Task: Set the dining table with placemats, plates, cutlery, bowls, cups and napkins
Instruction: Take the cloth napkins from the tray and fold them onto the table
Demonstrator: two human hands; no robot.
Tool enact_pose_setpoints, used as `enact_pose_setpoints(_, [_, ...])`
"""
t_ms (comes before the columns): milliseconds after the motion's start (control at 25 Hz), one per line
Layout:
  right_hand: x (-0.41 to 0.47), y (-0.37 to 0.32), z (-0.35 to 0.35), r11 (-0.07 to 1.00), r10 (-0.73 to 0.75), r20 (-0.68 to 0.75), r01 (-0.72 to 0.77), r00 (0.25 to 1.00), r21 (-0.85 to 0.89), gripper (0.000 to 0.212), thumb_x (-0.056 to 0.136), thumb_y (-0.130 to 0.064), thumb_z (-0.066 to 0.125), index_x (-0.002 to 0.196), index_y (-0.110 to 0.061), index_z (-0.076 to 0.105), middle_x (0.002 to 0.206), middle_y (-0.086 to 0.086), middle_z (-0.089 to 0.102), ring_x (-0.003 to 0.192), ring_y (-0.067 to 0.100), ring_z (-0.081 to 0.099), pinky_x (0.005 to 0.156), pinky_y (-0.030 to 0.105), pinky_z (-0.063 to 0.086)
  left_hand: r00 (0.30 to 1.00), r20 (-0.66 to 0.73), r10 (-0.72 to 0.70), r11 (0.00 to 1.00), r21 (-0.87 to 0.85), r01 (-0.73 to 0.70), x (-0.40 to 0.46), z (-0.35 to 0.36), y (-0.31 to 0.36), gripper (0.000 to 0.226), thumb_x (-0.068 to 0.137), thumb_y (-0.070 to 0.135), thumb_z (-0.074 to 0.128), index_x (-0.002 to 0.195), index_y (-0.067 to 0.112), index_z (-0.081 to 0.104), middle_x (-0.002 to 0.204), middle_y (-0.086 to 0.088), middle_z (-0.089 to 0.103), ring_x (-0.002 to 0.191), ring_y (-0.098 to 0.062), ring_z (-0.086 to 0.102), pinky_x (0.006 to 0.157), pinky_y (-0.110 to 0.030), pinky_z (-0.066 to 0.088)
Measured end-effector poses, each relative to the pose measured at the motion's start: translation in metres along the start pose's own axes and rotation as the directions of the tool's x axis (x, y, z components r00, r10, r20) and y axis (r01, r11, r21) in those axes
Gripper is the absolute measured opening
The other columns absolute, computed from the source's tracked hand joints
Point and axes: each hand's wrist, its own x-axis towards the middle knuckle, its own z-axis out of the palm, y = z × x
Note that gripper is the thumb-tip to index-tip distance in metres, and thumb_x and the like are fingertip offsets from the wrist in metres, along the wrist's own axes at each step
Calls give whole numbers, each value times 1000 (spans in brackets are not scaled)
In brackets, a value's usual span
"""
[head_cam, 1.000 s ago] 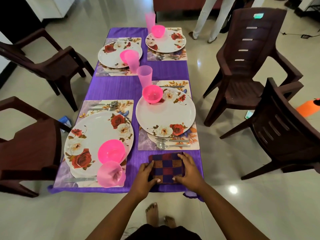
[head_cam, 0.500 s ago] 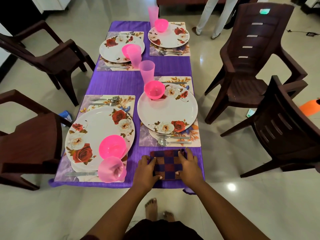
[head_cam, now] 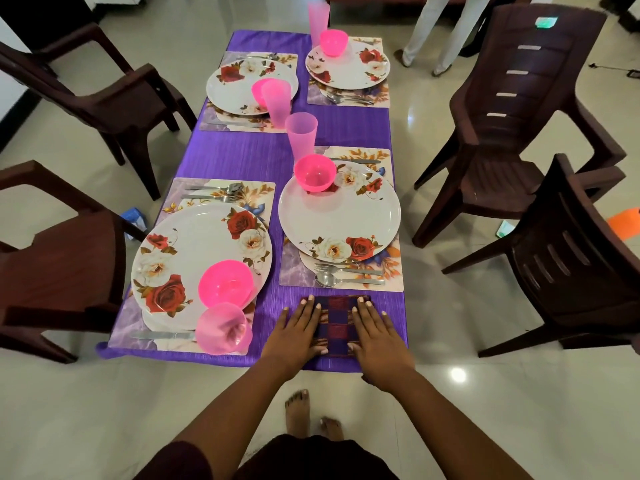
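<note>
Purple tablecloth, both hands now flat, fingers straightened, atop the folded checked napkin, no longer gripping its sides.

Brown chairs round table — orange object on floor

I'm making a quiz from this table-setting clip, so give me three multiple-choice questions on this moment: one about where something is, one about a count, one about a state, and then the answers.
1. Where does the checked napkin lie?
A. on the near right plate
B. on the purple tablecloth, nearer than the near right placemat
C. on a chair

2. How many pink bowls are in view?
A. two
B. four
C. six

3. How do the hands lie on the napkin?
A. flat, fingers straight
B. clenched in fists
C. lifted clear of it

Answers: 1 B, since it sits by the near table edge below the spoon; 2 B, one bowl on each plate; 3 A, the left hand and right hand press its two sides.
</note>
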Motion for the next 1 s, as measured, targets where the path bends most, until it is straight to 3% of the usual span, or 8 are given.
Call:
enact_pose_setpoints(120, [-1, 14, 9, 1000, -11, 120, 12, 993, -6, 70, 99, -52, 1, 150, -11, 27, 157, 10, 29, 148, 27, 16, 114, 38, 6, 1000, 25, 18, 998, 54, -20, 1, 5, -6, 89, 79, 71, -5, 143, 13, -28, 151, -6, -34, 139, -23, -32, 120, -48, -5])
enact_pose_setpoints(240, [1, 11, 0, 999, -35, 70, 37, 997, -24, 75, 93, -55, -6, 154, -11, 3, 161, 7, -9, 149, 27, -5, 119, 38, -8, 999, 53, 10, 997, 76, -14, 1, 1, -3, 80, 94, 63, 11, 144, 14, -27, 151, -6, -35, 140, -21, -31, 120, -49, -5])
enact_pose_setpoints(320, [1, 6, -7, 999, -30, 33, 29, 999, 46, 67, 100, -49, 15, 155, -15, -3, 161, 3, -18, 149, 23, -15, 120, 42, -8, 1000, 2, 14, 999, -35, -14, -2, -4, 1, 81, 96, 62, 19, 151, 14, -16, 156, -5, -26, 146, -21, -21, 121, -47, -2])
enact_pose_setpoints(400, [-1, 0, -18, 975, 14, -121, 13, 993, 220, 57, 99, -34, 44, 151, -17, 28, 161, 6, 18, 149, 26, 14, 120, 44, 13, 981, -191, -31, 967, -253, -18, -13, -11, 7, 73, 97, 53, 30, 155, 12, 12, 163, -8, 5, 149, -27, 7, 121, -45, 13])
enact_pose_setpoints(480, [-1, -7, -28, 967, 50, -321, 34, 946, 252, 38, 93, -25, 52, 131, -17, 53, 137, 7, 51, 127, 28, 47, 105, 44, 38, 926, -374, -52, 966, -254, -48, -29, -8, 10, 58, 95, 32, 55, 145, 8, 39, 152, -14, 36, 139, -32, 36, 113, -46, 35])
enact_pose_setpoints(640, [7, -33, -40, 960, -221, -474, 277, 852, 51, 22, 87, -30, 54, 104, -17, 62, 101, 4, 62, 90, 26, 59, 76, 40, 46, 898, -437, -40, 997, -79, 6, -71, 26, 9, 61, 78, 21, 75, 134, 10, 54, 137, -15, 54, 124, -33, 54, 104, -45, 42])
enact_pose_setpoints(800, [8, -91, -33, 694, -716, -397, 645, 574, -320, 22, 86, -30, 52, 102, -17, 62, 89, 3, 59, 77, 25, 53, 68, 37, 34, 873, -481, -76, 996, 0, 87, -132, 74, -11, 52, 85, 20, 54, 136, 12, 48, 138, -11, 54, 123, -29, 54, 105, -42, 42])
enact_pose_setpoints(1000, [-2, -197, -11, 253, -950, -273, 889, 153, -381, 20, 86, -22, 58, 105, -15, 57, 88, 2, 56, 77, 24, 50, 67, 35, 35, 750, -474, -462, 884, -175, 434, -231, 112, -36, 53, 79, 23, 65, 129, 15, 50, 133, -7, 57, 118, -26, 51, 102, -38, 43])
